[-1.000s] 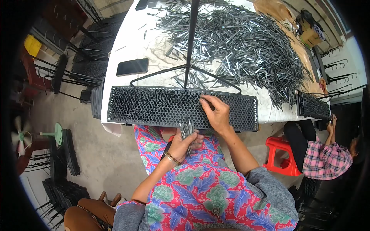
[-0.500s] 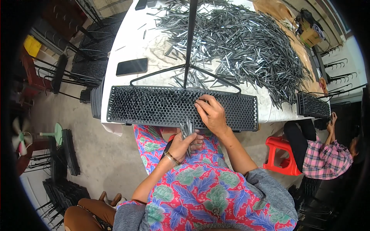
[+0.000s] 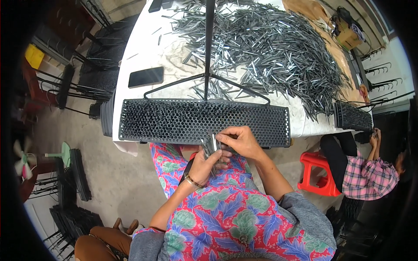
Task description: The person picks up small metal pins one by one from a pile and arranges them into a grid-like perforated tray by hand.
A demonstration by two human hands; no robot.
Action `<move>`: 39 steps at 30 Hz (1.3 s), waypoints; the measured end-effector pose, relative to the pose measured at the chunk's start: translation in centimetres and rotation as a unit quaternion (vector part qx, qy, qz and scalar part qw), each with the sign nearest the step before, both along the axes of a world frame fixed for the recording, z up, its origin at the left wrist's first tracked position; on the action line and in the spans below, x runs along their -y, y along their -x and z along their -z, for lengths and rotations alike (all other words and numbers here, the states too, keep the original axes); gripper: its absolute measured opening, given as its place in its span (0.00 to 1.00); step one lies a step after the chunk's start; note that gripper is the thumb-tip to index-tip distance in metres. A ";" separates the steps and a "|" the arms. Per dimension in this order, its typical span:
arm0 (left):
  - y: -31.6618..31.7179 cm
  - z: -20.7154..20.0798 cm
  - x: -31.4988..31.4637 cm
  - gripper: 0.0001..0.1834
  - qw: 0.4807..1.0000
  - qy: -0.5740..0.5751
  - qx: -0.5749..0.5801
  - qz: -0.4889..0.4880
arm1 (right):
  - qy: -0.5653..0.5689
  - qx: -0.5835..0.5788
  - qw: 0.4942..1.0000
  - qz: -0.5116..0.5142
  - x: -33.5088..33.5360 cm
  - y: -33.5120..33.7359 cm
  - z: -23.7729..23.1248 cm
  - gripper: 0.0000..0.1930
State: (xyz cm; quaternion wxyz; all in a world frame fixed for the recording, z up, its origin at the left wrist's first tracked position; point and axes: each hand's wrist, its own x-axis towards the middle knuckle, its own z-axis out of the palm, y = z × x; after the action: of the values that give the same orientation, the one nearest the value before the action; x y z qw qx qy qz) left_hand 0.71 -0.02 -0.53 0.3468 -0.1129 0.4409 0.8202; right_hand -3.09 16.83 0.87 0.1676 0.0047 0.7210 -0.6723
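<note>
My left hand (image 3: 205, 167) is closed around a bunch of thin dark strips (image 3: 208, 148), shiny along their sides, which stick up past the fingers. At the top of that bunch, my right hand (image 3: 241, 142) pinches the end of one strip between thumb and forefinger. Just beyond both hands lies a long black panel (image 3: 261, 126) full of round holes. Its left part looks darker and rougher, as if many holes are filled, while open holes show towards the right. A black rod frame (image 3: 207, 76) rises from the panel's far edge.
A large heap of loose strips (image 3: 270, 56) covers much of the white-covered table (image 3: 135, 102). A dark phone (image 3: 146, 77) lies at left. To the right, a person in a plaid shirt (image 3: 368, 178) works by a similar panel (image 3: 353, 116), near a red stool (image 3: 318, 174).
My right hand has come down off the panel's holes to the bunch, where its fingertips meet the strips. My left hand stays nearly in place, holding the bunch.
</note>
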 end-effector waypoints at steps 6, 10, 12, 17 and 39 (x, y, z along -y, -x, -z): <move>0.1 0.6 -0.1 0.13 0.999 0.002 0.043 -0.015 | 0.013 -0.019 0.993 0.115 -0.9 0.1 -0.9 0.08; -0.1 0.9 -0.2 0.13 0.998 0.014 0.030 0.046 | -0.052 -0.160 0.952 0.256 -1.7 2.1 -0.2 0.09; -0.2 1.1 -0.5 0.13 0.997 0.008 0.045 0.054 | -0.077 -0.187 0.943 0.265 -2.0 3.0 0.5 0.08; 0.0 1.2 -0.2 0.10 0.996 0.009 0.086 0.033 | -0.219 -0.368 0.875 0.226 -1.7 4.1 1.6 0.06; -0.3 0.6 -0.3 0.11 0.999 0.024 -0.028 0.016 | -0.006 0.008 0.999 -0.039 -1.3 0.7 -0.6 0.10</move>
State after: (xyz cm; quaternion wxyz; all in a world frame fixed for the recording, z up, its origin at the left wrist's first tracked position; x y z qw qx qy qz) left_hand 1.00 0.26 -1.08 0.3443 -0.0911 0.4720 0.8064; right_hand -3.79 18.14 1.51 0.1990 -0.0172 0.7236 -0.6607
